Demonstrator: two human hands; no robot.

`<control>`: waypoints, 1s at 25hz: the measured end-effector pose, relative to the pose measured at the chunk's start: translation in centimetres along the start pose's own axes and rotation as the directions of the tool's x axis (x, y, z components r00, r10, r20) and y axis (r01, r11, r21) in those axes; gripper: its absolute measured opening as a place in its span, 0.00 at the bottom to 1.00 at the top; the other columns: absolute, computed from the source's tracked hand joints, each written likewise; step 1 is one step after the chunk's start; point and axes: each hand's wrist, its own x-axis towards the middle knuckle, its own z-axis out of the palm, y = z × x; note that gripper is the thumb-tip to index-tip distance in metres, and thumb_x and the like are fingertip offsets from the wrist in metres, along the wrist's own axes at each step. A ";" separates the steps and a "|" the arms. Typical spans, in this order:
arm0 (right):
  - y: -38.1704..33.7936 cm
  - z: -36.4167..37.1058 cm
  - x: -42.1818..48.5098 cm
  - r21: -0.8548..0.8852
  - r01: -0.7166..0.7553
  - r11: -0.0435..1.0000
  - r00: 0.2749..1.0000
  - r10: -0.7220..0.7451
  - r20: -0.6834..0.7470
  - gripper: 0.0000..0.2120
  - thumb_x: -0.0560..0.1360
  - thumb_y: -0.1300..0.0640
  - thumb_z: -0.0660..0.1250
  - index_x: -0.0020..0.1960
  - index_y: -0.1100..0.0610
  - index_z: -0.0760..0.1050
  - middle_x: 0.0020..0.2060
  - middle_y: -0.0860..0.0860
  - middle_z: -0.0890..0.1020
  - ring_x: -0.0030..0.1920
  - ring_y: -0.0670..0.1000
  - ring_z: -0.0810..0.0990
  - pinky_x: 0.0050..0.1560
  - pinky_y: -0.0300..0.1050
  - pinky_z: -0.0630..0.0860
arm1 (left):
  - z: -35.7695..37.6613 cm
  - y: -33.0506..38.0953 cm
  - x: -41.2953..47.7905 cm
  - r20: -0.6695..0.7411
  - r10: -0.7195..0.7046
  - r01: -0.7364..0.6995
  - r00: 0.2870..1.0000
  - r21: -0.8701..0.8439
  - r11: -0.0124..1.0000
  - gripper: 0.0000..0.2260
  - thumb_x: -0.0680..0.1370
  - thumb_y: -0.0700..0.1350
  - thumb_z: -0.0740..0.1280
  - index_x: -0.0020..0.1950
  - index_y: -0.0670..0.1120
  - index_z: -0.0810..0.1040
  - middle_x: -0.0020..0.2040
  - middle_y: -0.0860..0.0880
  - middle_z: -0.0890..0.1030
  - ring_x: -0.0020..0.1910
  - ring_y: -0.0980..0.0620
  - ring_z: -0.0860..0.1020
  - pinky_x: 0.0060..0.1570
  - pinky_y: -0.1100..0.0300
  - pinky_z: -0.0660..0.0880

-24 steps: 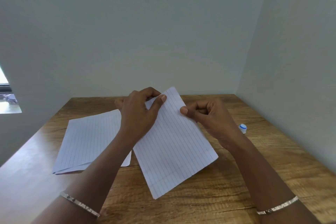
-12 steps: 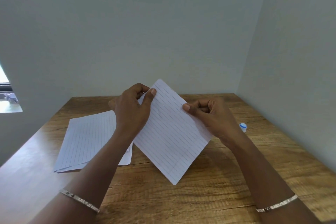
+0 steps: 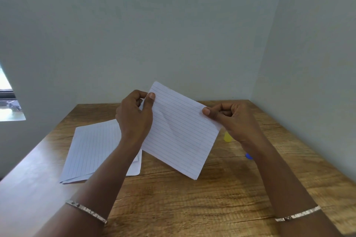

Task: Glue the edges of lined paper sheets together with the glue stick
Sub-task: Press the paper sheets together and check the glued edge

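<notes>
A white lined sheet [image 3: 179, 132] hangs tilted in the air above the wooden table [image 3: 192, 208]. My left hand [image 3: 133, 119] pinches its upper left edge. My right hand [image 3: 233, 119] pinches its right edge between thumb and fingers. A stack of more lined sheets [image 3: 94, 148] lies flat on the table to the left, partly under my left forearm. A yellow piece of the glue stick [image 3: 227, 136] shows just below my right hand, and a small blue piece [image 3: 248, 156] peeks out beside my right forearm.
Grey walls close the table at the back and on the right, meeting in a corner. A bright window [image 3: 8, 100] sits at the left edge. Silver bracelets circle both wrists.
The sheet has come up off the table and turned, its lower corner now in the air. Both hands rose with it, uncovering the yellow glue stick piece.
</notes>
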 end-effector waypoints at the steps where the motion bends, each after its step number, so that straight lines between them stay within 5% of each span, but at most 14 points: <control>1: 0.1 -0.1 0.0 -0.012 0.017 1.000 1.000 -0.017 -0.011 0.11 0.71 0.49 0.77 0.41 0.57 0.86 0.35 0.54 0.87 0.39 0.57 0.85 0.44 0.52 0.78 | -0.1 0.0 0.1 -0.007 -0.017 0.016 1.000 -0.010 1.000 0.12 0.79 0.56 0.66 0.49 0.48 0.82 0.44 0.53 0.83 0.45 0.51 0.82 0.53 0.43 0.78; 5: 0.2 0.3 0.2 0.015 0.048 0.999 0.997 -0.047 -0.060 0.10 0.73 0.51 0.77 0.44 0.59 0.86 0.37 0.56 0.88 0.40 0.58 0.86 0.42 0.52 0.79 | -0.2 0.1 0.0 -0.004 -0.061 0.060 0.998 -0.042 0.997 0.11 0.80 0.54 0.66 0.49 0.47 0.82 0.44 0.53 0.83 0.46 0.52 0.82 0.46 0.57 0.76; 11: 0.5 0.4 0.3 0.055 0.046 0.997 0.995 -0.041 -0.095 0.11 0.75 0.53 0.74 0.46 0.62 0.85 0.39 0.58 0.88 0.44 0.61 0.86 0.46 0.50 0.83 | -0.3 -0.3 0.2 -0.027 -0.148 0.145 0.989 -0.099 0.985 0.11 0.79 0.55 0.66 0.47 0.49 0.80 0.45 0.52 0.84 0.47 0.52 0.82 0.47 0.55 0.77; 14: 0.5 0.4 0.1 0.154 -0.017 0.988 1.000 0.016 0.011 0.14 0.75 0.50 0.74 0.52 0.60 0.84 0.43 0.58 0.88 0.46 0.55 0.88 0.50 0.50 0.85 | -0.3 -0.1 0.0 -0.038 -0.184 0.176 0.982 -0.151 0.973 0.12 0.80 0.54 0.66 0.48 0.47 0.80 0.45 0.53 0.83 0.45 0.53 0.82 0.45 0.57 0.77; 20: 0.5 1.5 0.0 0.105 0.018 0.994 0.999 -0.015 -0.030 0.08 0.75 0.56 0.75 0.49 0.61 0.84 0.32 0.49 0.87 0.31 0.41 0.81 0.36 0.36 0.76 | -0.3 -0.6 0.4 -0.002 -0.302 0.292 0.953 -0.253 0.922 0.14 0.80 0.54 0.66 0.50 0.44 0.80 0.47 0.52 0.83 0.46 0.52 0.82 0.46 0.55 0.78; 25: 0.5 1.4 0.0 0.177 -0.068 0.982 0.995 0.054 0.082 0.11 0.72 0.54 0.76 0.52 0.58 0.85 0.42 0.54 0.89 0.43 0.50 0.88 0.42 0.45 0.82 | -0.3 -0.6 0.4 0.000 -0.346 0.329 0.938 -0.305 0.893 0.15 0.81 0.55 0.65 0.51 0.43 0.79 0.45 0.53 0.83 0.44 0.54 0.81 0.44 0.58 0.76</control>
